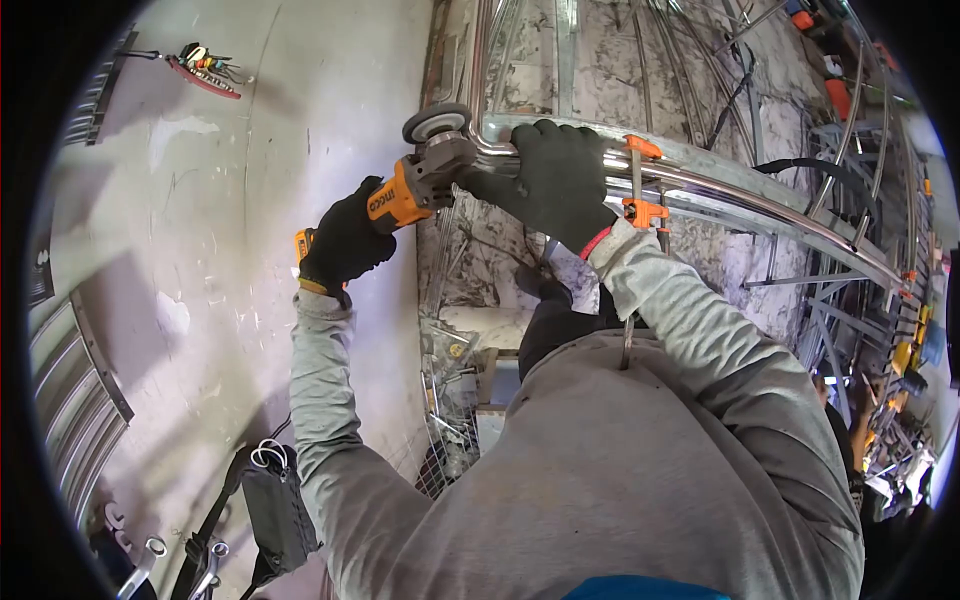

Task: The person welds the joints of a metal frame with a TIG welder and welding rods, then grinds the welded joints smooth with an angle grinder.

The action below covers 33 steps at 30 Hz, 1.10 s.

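Observation:
My left hand (pixel 345 240), in a black glove, is wrapped around the body of an orange and black angle grinder (pixel 397 200). The round disc (pixel 437 122) at the grinder's head is close to the bend of a shiny metal tube (pixel 690 178). My right hand (pixel 560 185), also gloved in black, lies over the tubing with its fingers curled across it. Its thumb points left toward the grinder head. Just right of that hand, an orange bar clamp (pixel 645 212) grips the tubes. The tube surface under my right palm is hidden.
More long metal tubes (pixel 640 70) lie beyond the workpiece. At the right stand metal frames (pixel 835 320) and a cluttered rack. Hand tools (pixel 210 68) hang on the wall at left, with a black bag (pixel 278 510) and wrenches (pixel 145 570) lower down.

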Each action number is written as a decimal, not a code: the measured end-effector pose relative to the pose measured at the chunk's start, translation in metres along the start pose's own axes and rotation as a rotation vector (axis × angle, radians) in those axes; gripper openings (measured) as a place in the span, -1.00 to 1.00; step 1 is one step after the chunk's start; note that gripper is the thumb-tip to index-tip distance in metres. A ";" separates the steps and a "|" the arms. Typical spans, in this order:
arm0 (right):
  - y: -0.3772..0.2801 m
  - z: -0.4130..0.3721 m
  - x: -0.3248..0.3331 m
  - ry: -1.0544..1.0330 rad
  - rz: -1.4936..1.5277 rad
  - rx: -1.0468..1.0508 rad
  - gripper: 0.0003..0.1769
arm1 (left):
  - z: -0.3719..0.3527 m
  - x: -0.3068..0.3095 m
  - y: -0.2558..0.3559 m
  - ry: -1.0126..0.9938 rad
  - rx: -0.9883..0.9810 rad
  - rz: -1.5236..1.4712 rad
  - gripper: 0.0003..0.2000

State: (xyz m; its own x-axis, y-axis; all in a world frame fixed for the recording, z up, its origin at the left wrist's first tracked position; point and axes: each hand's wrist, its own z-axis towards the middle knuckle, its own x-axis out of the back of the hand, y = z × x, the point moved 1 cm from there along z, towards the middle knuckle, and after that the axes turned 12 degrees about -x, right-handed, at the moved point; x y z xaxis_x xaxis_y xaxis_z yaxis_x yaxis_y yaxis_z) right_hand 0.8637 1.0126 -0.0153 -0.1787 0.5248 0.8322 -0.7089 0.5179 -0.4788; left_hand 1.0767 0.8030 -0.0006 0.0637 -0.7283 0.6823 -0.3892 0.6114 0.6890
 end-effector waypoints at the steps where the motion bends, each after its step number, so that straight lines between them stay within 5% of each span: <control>1: 0.002 -0.001 0.001 0.000 -0.002 0.002 -0.13 | 0.001 0.000 0.000 -0.033 0.033 -0.011 -0.46; 4: 0.009 -0.001 0.006 -0.063 0.029 0.074 -0.10 | -0.004 0.004 -0.007 -0.025 -0.088 0.246 -0.29; 15: 0.016 -0.002 -0.001 -0.089 0.099 0.060 -0.17 | 0.009 0.034 0.035 -0.023 -0.195 0.581 -0.34; 22: -0.004 0.005 0.012 -0.257 -0.097 -0.104 -0.09 | 0.002 0.025 0.002 -0.032 -0.077 0.374 -0.33; 29: -0.007 0.003 0.007 -0.242 -0.114 -0.101 -0.06 | -0.007 -0.008 -0.017 -0.002 0.084 -0.245 -0.53; 33: -0.005 0.004 0.009 -0.252 -0.106 -0.071 -0.07 | -0.012 -0.020 -0.021 0.019 -0.072 -0.175 -0.48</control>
State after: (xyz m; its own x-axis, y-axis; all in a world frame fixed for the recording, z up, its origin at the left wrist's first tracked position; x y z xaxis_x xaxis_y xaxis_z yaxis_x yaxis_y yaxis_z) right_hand 0.8626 1.0121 -0.0045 -0.2758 0.2855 0.9178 -0.6849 0.6116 -0.3960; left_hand 1.0949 0.8082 -0.0256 0.1424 -0.8200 0.5543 -0.3042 0.4967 0.8129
